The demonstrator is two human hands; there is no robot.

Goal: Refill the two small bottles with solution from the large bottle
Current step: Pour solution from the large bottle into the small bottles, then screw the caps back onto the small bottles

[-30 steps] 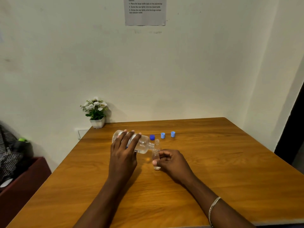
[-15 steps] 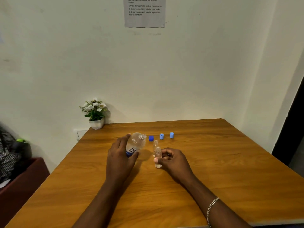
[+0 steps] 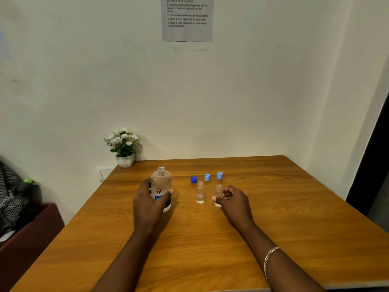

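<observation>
Large bottle (image 3: 161, 180) upright & uncapped, gripped w/ left hand (image 3: 147, 200); right hand (image 3: 234, 202) pinches rt small bottle (image 3: 218, 189).

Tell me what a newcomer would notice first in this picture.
Two hands work at the wooden table: the left hand grips the uncapped large bottle, upright, and the right hand pinches one small bottle. A second small bottle stands open between them, three blue caps in a row just behind. A potted plant sits at the table's far left corner.

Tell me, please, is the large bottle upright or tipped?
Upright: the large bottle stands on the table, neck up, in the left hand.
</observation>
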